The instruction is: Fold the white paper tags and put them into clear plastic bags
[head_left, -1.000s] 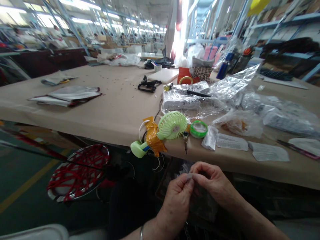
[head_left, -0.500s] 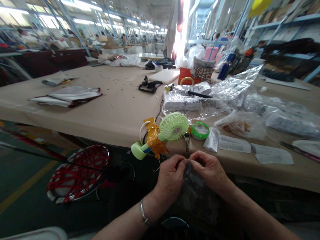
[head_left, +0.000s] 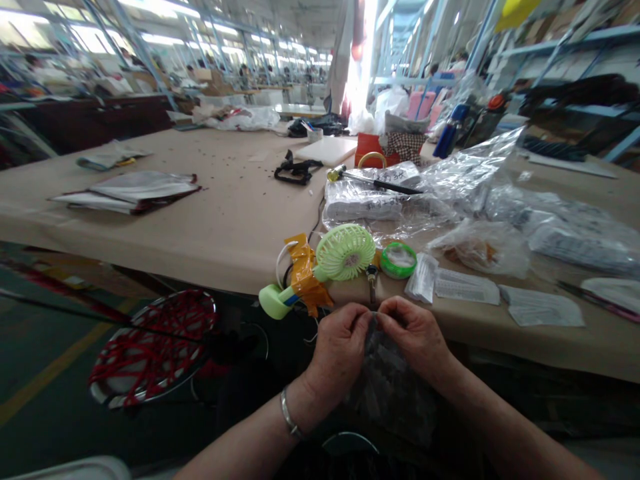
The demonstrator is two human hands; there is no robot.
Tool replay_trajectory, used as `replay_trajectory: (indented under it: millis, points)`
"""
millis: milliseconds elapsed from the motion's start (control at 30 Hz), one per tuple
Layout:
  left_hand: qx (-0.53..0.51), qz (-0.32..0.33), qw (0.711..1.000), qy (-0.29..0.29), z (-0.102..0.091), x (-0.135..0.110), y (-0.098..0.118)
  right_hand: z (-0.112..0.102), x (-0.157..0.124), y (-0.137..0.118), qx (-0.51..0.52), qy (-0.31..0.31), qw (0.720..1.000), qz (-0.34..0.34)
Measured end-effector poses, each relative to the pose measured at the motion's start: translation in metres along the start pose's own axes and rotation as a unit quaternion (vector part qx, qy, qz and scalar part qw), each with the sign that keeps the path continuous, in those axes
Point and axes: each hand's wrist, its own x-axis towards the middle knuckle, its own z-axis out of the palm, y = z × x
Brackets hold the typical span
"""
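Observation:
A thin, see-through plastic bag (head_left: 395,387) hangs below my fingers, over my lap, against a dark background. My left hand (head_left: 340,340) pinches its top edge between thumb and forefinger. Close beside it, my right hand (head_left: 415,337) pinches the same edge, the two sets of fingertips almost touching. What the bag contains is too dim to make out. Just beyond my fingertips, a small metal fitting (head_left: 371,280) stands at the table's edge. A silver bangle (head_left: 289,413) circles my left wrist.
A green handheld fan (head_left: 345,252) is taped to the edge of the brown table (head_left: 240,220). Right of it lie a green round container (head_left: 399,260), paper slips (head_left: 465,287) and clear plastic packages (head_left: 370,200). A red-corded round stool (head_left: 155,347) stands at lower left.
Both hands keep their pinch on the bag and have risen very slightly. The whole scene has shifted a little to the left in view.

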Motion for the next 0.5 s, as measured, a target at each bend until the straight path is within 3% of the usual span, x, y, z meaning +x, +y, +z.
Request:
replay_trajectory:
  millis: [500]
  points:
    - [0.017,0.007,1.0,0.01,0.0031,0.0069,0.0003,0.0014,0.0019,0.0042,-0.007,0.02,0.999,-0.024]
